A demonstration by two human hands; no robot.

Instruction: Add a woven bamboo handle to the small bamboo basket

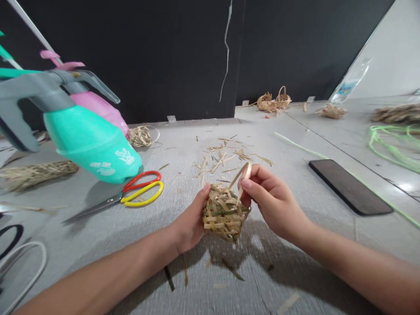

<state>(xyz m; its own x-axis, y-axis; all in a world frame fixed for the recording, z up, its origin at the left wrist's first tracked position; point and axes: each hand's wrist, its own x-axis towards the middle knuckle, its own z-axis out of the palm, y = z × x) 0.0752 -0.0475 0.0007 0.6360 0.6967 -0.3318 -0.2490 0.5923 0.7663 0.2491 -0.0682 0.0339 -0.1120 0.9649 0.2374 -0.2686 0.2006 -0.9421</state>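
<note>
Just below the centre of the frame, I have the small woven piece [226,216] raised a little off the gray surface [183,157], by the look of the shadow under it. My left hand [193,214] is clamped on its left side, the thumb up at the top edge. My right hand [271,199] is pinched on a pale strip [248,169] that bends up in a loop above the top edge; I can't tell exactly where its end goes in.

I judge the step in hand to be working this strip through the weave at the upper edge. The next move, as I read it, calls for a steady left hold while the right guides the strip under a crossing one and draws the loop down gently, since a sharp tug could crack it or skew the weave.

Cut scraps [219,162] lie in the middle of the frame beyond the piece. The scissors [144,202] rest open-handled at centre left, near the turquoise spray bottle [88,135], should the strip want trimming.
</note>
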